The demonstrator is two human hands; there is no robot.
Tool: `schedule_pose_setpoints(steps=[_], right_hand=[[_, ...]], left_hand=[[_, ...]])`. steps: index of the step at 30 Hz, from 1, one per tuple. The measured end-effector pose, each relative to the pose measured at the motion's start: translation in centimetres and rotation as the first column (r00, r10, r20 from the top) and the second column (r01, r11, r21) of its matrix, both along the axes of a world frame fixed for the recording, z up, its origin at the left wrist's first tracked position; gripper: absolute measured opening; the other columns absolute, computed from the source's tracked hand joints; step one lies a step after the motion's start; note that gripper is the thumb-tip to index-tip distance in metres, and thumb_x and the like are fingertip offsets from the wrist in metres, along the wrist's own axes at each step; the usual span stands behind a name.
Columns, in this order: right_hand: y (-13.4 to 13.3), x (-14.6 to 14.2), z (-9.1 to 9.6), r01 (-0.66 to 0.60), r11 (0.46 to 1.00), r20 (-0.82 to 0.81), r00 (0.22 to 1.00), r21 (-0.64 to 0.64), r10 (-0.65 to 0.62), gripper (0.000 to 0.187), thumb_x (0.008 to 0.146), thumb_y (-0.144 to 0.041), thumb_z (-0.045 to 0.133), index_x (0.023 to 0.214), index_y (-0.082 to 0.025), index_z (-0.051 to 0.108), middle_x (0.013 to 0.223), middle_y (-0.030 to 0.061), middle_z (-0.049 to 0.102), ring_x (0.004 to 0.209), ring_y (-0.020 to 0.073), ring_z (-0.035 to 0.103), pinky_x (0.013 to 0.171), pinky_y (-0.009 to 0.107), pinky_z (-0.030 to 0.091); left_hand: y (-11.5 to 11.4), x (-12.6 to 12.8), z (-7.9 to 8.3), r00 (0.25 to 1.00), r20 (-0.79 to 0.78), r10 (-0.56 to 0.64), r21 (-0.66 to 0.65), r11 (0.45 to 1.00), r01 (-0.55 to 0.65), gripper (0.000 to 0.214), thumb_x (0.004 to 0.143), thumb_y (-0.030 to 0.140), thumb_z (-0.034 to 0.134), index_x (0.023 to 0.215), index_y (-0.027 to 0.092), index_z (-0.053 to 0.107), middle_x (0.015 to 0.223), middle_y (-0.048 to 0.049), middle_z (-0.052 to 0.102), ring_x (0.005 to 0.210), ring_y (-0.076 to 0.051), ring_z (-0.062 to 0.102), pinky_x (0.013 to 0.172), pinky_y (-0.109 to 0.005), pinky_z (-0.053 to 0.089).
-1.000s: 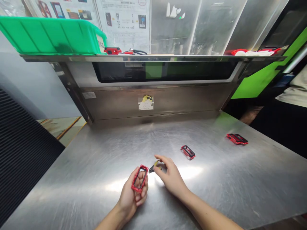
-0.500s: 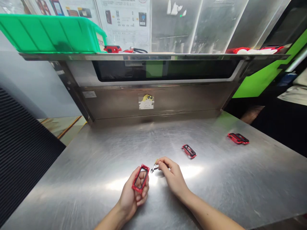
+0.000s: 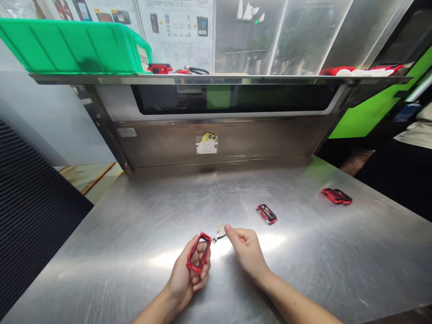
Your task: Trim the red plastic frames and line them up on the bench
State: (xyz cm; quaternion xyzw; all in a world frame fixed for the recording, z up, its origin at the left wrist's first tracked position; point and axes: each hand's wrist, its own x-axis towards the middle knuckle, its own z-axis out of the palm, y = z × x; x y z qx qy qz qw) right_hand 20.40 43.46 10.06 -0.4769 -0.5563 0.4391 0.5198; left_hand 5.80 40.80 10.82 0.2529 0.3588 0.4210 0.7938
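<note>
L hand (image 3: 182,274) grips the red frame (image 3: 194,268): thumb along its L side, fingers curled round the back & R side, partly hidden by it; some of them show thru the opening. Red frame is tilted, top end leaning R, held over the table (image 3: 168,202).

Small tool (image 3: 216,237), w/ yellow & dark handles, is just off red frame's upper R corner; can't tell if touching. R hand (image 3: 249,252) is R of red frame, past the tool: fingers curled in, narrow gap at most, thumb tip v. close to the dark handle. Can't tell if handle's pinched or free; tool's tip too small to make out.

2nd frame (image 3: 266,213) lies beyond & R of red frame; frame pair (image 3: 336,196), overlapping, farther R. Green bin (image 3: 77,49), far beyond & L of red frame, is cut off at the edge, inside hidden.
</note>
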Motion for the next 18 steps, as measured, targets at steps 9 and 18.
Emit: schedule_pose_setpoints(steps=[9, 18], right_hand=[[-0.14, -0.1, 0.15, -0.084, 0.996, -0.014, 0.996, -0.021, 0.084, 0.058, 0.081, -0.064, 0.042, 0.051, -0.022, 0.017, 0.052, -0.0051, 0.013, 0.047, 0.0087, 0.013, 0.041, 0.022, 0.012], [-0.13, 0.03, 0.19, -0.088, 0.996, -0.005, 0.996, -0.022, 0.088, 0.058, 0.081, -0.066, 0.041, 0.053, -0.022, 0.017, 0.054, -0.005, 0.013, 0.048, 0.0093, 0.014, 0.042, 0.023, 0.014]], left_hand=[[-0.05, -0.3, 0.1, 0.987, 0.143, -0.079, -0.014, 0.997, 0.082, 0.042, 0.081, 0.049, 0.048, 0.055, 0.015, 0.049, 0.036, 0.007, 0.031, 0.031, -0.002, 0.01, 0.03, -0.013, 0.01], [-0.09, -0.67, 0.13, 0.958, 0.245, -0.148, -0.052, 0.985, 0.165, 0.039, 0.08, 0.044, 0.05, 0.055, 0.014, 0.05, 0.035, 0.0073, 0.028, 0.033, -0.003, 0.008, 0.029, -0.013, 0.01]])
